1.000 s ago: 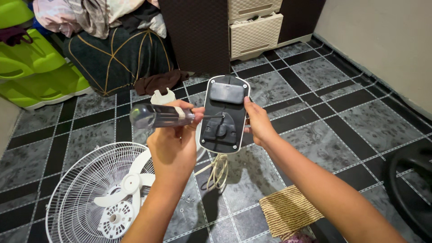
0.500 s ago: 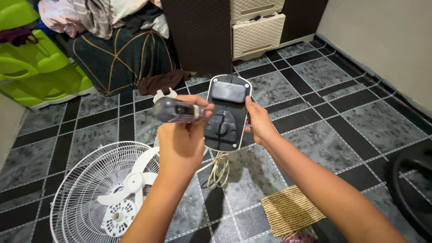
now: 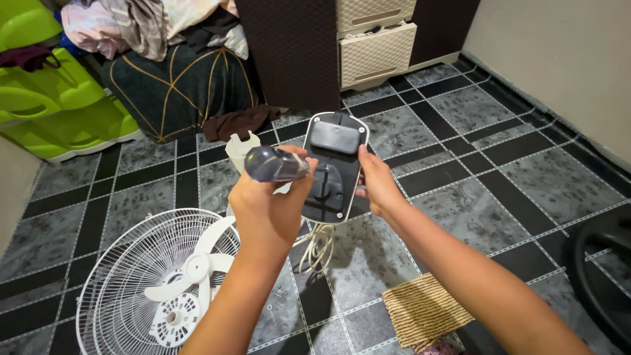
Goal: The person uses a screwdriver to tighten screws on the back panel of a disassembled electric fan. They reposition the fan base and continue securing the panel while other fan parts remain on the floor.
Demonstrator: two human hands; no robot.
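My left hand (image 3: 269,207) grips a screwdriver (image 3: 271,164) with a clear grey handle; its tip points at the middle of a black oval fan base (image 3: 330,167) with a white rim. My right hand (image 3: 378,181) holds that base by its right edge, tilted up off the floor with the underside facing me. A coiled white cord (image 3: 319,246) hangs below the base. A white fan grille with blades (image 3: 161,283) lies on the tiled floor at lower left.
A dark cabinet (image 3: 289,49) and cream drawers (image 3: 374,46) stand behind. Green plastic bins (image 3: 49,98) and a dark cushion with clothes (image 3: 174,79) sit at upper left. A woven mat (image 3: 424,309) lies lower right, a black round object (image 3: 601,269) at far right. Small screws (image 3: 279,289) lie on the floor.
The screwdriver handle has swung from pointing left toward me, now closer to the base. The base has tilted slightly. My right hand stays on its edge.
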